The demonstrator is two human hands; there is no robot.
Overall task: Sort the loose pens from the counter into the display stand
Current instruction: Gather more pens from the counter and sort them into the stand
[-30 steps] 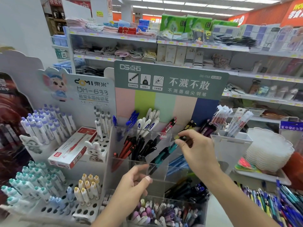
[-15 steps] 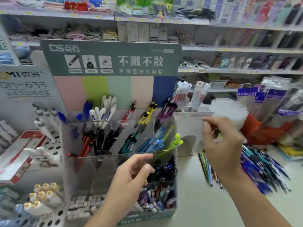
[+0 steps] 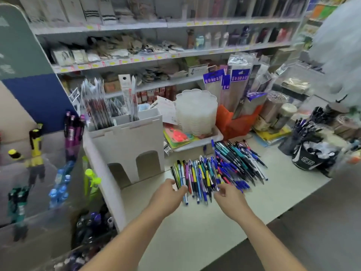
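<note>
Loose pens [image 3: 211,171]: heaped on the counter [image 3: 195,231], right of the display stand [image 3: 58,182].
Left hand [image 3: 168,196]: relaxed, fingertips at the pile's near edge — holding nothing.
Right hand [image 3: 230,200]: loosely curled, empty — touching pen ends.

Long white metal shop shelves [image 3: 175,55] crowded with packaged goods run behind a pale grey counter [image 3: 195,231].

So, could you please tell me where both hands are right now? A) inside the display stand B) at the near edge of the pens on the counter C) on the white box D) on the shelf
B: the left hand and right hand reach the near ends of the pens spread on the counter.
</note>
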